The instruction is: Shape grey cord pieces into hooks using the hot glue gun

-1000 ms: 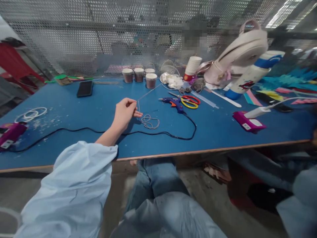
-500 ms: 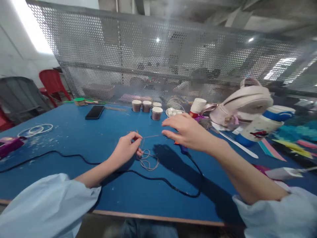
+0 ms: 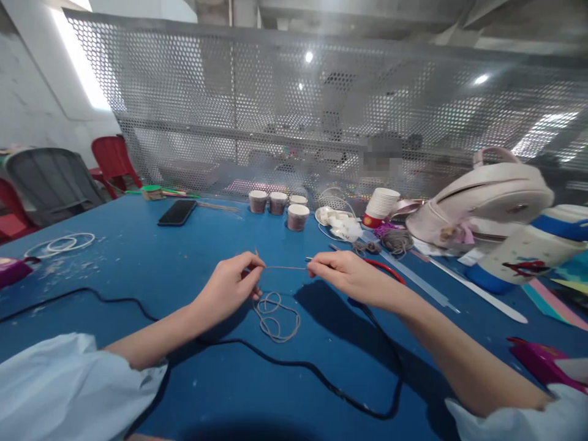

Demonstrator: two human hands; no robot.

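Observation:
A thin grey-brown cord (image 3: 285, 267) is stretched between my two hands just above the blue table. My left hand (image 3: 229, 285) is closed in a pinch on it, and a small brown tip (image 3: 256, 251) pokes up behind the fingers. My right hand (image 3: 356, 275) pinches the cord's other end, thumb against fingers. Below the left fingers, slack loops of the same cord (image 3: 278, 334) lie on the table. Under the right wrist a black cable (image 3: 383, 334) runs to a dark blue part, mostly hidden. A red curved piece (image 3: 388, 267) shows behind that wrist.
Several small filled cups (image 3: 297, 218) stand at the back, near a phone (image 3: 177, 212). On the right are stacked paper cups (image 3: 381, 205), yarn (image 3: 397, 241), a pale bag (image 3: 487, 196), a bottle (image 3: 528, 254) and a long white strip (image 3: 482, 290). A mesh panel (image 3: 271, 79) borders the back.
My right hand has come down and its fingers have closed on the cord's end, where they were apart before. My left hand keeps its pinch. The camera view has shifted slightly.

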